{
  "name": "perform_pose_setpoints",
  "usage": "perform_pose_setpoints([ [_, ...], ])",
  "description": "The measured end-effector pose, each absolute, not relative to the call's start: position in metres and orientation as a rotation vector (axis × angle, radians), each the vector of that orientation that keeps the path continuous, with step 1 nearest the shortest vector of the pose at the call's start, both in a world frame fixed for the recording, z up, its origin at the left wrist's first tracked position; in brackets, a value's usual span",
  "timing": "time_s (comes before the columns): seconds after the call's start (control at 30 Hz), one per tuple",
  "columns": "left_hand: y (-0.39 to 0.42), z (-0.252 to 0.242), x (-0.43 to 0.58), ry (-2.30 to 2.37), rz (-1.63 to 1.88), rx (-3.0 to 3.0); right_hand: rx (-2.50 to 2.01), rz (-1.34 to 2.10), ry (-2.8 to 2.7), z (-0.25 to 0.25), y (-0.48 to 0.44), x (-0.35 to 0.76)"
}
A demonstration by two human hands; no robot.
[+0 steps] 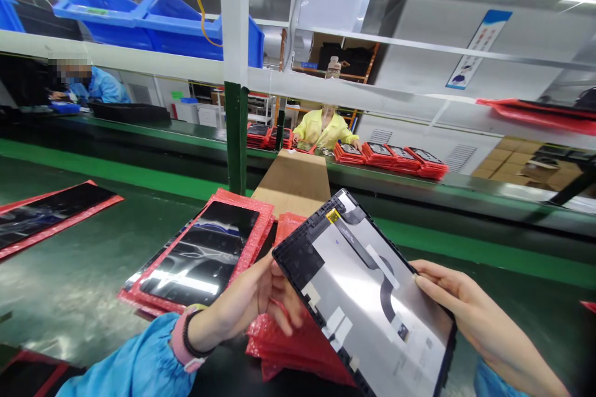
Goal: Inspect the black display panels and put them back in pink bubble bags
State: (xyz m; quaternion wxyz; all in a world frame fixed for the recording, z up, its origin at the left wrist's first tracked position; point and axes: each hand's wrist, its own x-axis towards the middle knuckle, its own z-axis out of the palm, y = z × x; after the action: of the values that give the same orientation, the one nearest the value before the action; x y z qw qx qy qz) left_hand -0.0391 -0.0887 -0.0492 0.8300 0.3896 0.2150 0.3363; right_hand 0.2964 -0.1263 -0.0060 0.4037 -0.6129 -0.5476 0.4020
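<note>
While the right hand (459, 298) pinches one long edge of a tilted display panel (367, 298) between thumb and fingers, the left hand (261, 294) meets the opposite edge near a corner, its fingers loosely curled; whether they grip cannot be told. The display panel, silvery back showing, is above a stack of red bubble wrap (293, 350), near a dark-screened panel (205, 251) on red wrap (261, 214)
</note>
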Motion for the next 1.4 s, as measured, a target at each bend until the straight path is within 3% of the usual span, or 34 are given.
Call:
perform_pose_setpoints([
  [0.2, -0.078, -0.042, -0.039, 0.379, 0.581, 0.775, -1.649, 0.828, -1.603, 0.006, -0.107, 0.291],
  [0.37, -0.088, -0.056, -0.02, 0.436, 0.606, 0.895, -1.516, 0.917, -1.865, 0.012, -0.085, 0.287],
  [0.5, -0.1, -0.052, -0.01, 0.402, 0.771, 0.85, -1.64, 0.336, -1.628, -0.001, -0.081, 0.32],
  [0.63, -0.11, -0.041, -0.003, 0.325, 1.026, 0.773, -1.83, 0.113, -1.527, -0.046, -0.092, 0.366],
  [0.87, -0.112, -0.025, 0.014, 0.233, 1.291, 0.719, -1.897, -0.148, -1.778, -0.173, -0.114, 0.386],
  [1.07, -0.113, -0.023, 0.021, 0.204, 1.335, 0.711, -1.887, -0.92, -2.177, -0.198, -0.104, 0.404],
  [1.4, -0.097, -0.03, 0.018, 0.151, 1.418, 0.711, -1.666, -0.675, -2.065, -0.186, -0.085, 0.427],
])
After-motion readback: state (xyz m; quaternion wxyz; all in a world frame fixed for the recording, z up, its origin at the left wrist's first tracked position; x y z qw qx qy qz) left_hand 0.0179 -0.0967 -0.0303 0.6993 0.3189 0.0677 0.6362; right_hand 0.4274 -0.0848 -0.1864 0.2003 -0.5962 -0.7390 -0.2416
